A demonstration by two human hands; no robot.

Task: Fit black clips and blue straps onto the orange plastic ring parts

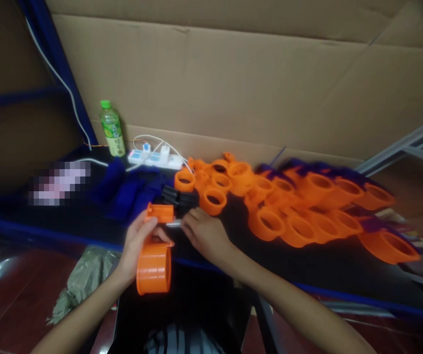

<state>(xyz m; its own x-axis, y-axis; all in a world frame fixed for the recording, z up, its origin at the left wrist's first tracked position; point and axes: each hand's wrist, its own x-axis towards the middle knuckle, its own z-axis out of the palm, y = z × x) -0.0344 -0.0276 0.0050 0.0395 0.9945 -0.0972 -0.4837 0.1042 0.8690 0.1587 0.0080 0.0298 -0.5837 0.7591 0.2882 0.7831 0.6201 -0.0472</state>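
Observation:
My left hand (137,246) grips an orange plastic cylinder part (154,265) with a boxy bracket on top, held over the table's front edge. My right hand (204,231) is closed in a pinch on a small silvery pin (173,224) that touches the bracket of the orange part. A black plastic piece (178,197) lies on the table just behind both hands.
Several orange ring parts (270,206) are spread over the dark table (325,265) to the right. A green bottle (112,129), a white power strip (155,158) with cables and blue cloth (126,189) lie at the back left. Cardboard (233,88) walls the rear.

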